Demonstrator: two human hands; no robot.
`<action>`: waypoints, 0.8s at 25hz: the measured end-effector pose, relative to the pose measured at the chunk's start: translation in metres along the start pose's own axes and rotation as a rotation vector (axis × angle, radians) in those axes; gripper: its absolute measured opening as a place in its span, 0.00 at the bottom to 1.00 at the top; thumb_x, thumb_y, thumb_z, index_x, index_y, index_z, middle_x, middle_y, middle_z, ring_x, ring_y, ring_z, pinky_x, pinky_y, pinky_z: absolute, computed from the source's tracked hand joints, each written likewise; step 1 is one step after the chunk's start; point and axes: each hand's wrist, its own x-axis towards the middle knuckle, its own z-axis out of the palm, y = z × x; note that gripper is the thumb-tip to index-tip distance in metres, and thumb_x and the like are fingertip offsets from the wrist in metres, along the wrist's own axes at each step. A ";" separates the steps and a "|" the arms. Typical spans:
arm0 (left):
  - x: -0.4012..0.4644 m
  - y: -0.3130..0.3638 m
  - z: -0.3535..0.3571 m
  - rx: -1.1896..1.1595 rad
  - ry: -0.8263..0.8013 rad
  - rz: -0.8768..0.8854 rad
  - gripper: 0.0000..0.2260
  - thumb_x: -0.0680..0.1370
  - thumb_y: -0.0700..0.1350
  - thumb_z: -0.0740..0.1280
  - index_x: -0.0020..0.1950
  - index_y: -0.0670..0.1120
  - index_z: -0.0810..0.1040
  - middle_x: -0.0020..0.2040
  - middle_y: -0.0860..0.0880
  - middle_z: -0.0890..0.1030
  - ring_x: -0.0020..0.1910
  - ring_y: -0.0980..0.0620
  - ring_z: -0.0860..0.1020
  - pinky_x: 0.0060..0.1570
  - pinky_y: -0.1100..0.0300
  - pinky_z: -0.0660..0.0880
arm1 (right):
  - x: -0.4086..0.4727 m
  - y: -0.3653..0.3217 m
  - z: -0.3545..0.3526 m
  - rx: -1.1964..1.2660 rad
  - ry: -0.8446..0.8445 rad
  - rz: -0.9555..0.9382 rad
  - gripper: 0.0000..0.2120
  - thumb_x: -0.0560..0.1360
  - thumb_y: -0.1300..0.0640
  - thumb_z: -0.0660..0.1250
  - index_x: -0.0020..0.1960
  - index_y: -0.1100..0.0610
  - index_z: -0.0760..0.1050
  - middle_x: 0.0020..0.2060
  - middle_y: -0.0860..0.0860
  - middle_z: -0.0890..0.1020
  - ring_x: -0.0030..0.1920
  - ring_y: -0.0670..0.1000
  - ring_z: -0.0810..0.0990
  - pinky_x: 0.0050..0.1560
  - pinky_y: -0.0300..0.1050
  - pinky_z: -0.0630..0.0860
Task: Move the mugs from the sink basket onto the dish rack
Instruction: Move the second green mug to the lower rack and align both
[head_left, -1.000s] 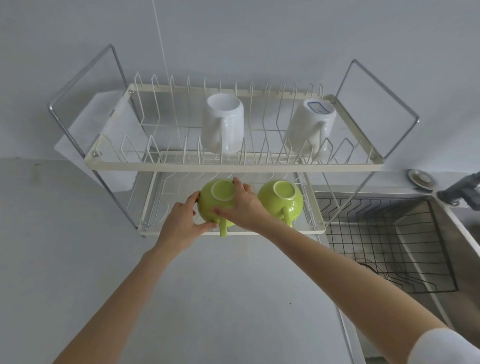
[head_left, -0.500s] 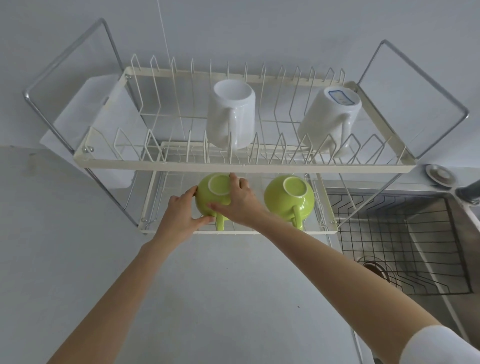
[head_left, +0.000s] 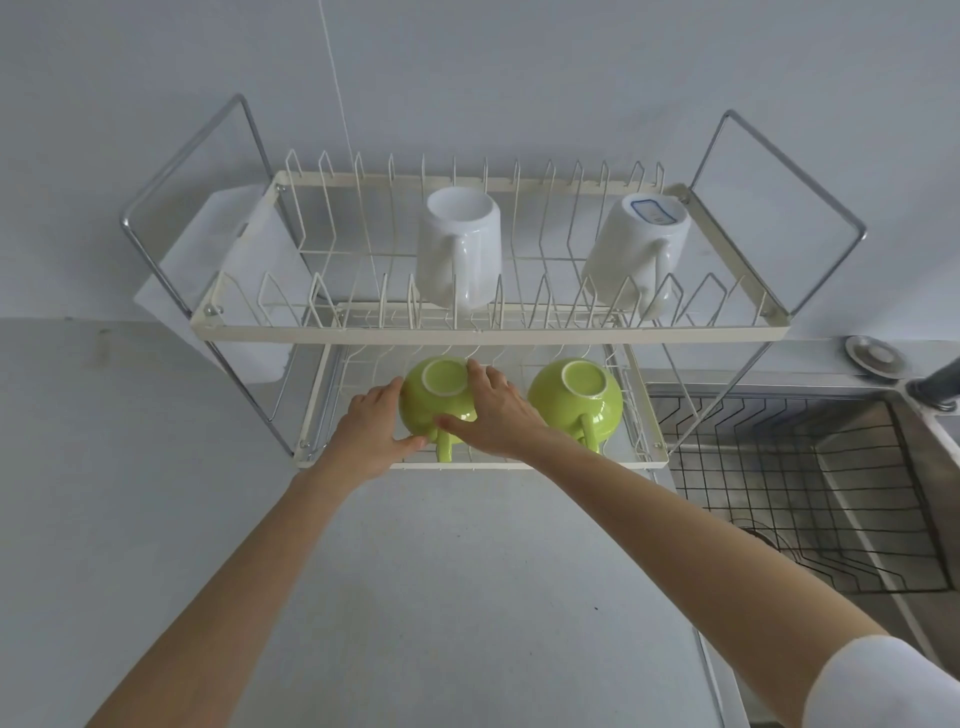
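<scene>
A two-tier cream wire dish rack (head_left: 488, 332) stands on the counter. Upside down on its lower shelf sits a green mug (head_left: 434, 397), handle toward me. My left hand (head_left: 371, 431) cups its left side and my right hand (head_left: 493, 410) lies over its right side, both gripping it. A second green mug (head_left: 576, 400) rests upside down to the right on the same shelf. Two white mugs (head_left: 460, 249) (head_left: 636, 254) stand upside down on the upper shelf. The black wire sink basket (head_left: 800, 493) at the right holds no mugs.
A white cutting board (head_left: 234, 270) hangs at the rack's left end. The steel sink (head_left: 872, 467) lies at the right, with a round drain stopper (head_left: 875, 353) and a dark faucet part (head_left: 935, 387) behind it. Grey counter (head_left: 415, 597) spreads in front of the rack.
Both hands have stayed on the left green mug, which has settled slightly further onto the lower shelf. The view has shifted a little.
</scene>
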 end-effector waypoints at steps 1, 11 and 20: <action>-0.003 0.002 -0.002 0.016 -0.008 0.009 0.36 0.73 0.50 0.68 0.74 0.42 0.52 0.73 0.40 0.62 0.71 0.40 0.61 0.68 0.45 0.63 | -0.004 0.001 -0.001 -0.011 0.001 -0.011 0.42 0.73 0.42 0.63 0.75 0.57 0.44 0.75 0.60 0.55 0.74 0.61 0.55 0.73 0.59 0.59; -0.044 0.038 -0.012 0.181 0.065 0.106 0.31 0.75 0.49 0.65 0.73 0.43 0.56 0.73 0.44 0.62 0.70 0.42 0.64 0.67 0.48 0.64 | -0.063 0.022 -0.020 -0.182 0.074 -0.094 0.38 0.74 0.45 0.63 0.75 0.55 0.46 0.76 0.55 0.52 0.76 0.56 0.49 0.75 0.54 0.51; -0.063 0.062 -0.004 0.302 0.070 0.118 0.30 0.76 0.50 0.63 0.74 0.43 0.54 0.75 0.43 0.59 0.71 0.42 0.62 0.68 0.48 0.64 | -0.099 0.059 -0.035 -0.269 0.129 -0.036 0.35 0.75 0.47 0.63 0.74 0.57 0.50 0.75 0.55 0.55 0.75 0.58 0.52 0.74 0.55 0.52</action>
